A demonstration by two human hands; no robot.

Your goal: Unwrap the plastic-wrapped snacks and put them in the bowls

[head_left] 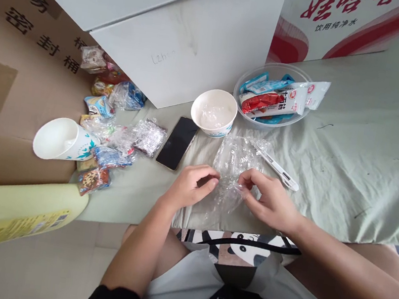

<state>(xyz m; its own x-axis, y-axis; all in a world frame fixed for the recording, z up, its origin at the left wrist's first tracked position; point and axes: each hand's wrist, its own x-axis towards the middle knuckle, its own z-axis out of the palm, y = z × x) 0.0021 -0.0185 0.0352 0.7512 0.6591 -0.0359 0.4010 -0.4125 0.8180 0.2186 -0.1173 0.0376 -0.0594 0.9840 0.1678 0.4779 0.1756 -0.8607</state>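
A crinkled clear plastic bag (233, 162) lies on the cloth at the near edge, between my two hands. My left hand (194, 184) pinches its left side, thumb and forefinger close together. From the right, my right hand (265, 197) grips the bag's gathered near part between thumb and fingers. Just beyond my right hand rests a white utility knife (279, 170), its far tip touching or overlapping the plastic. A white paper bowl (214, 114) with clear plastic scraps inside stands behind the bag. Left of it lies a dark-screened phone (178, 142).
A clear tub (268, 125) of packaged snacks stands at the back, before white and red boxes. Several wrapped snacks (127, 96) are heaped at left beside a tilted paper cup (66, 139). A yellow container (17, 217) stands lower left. Green cloth (363, 159) covers the table.
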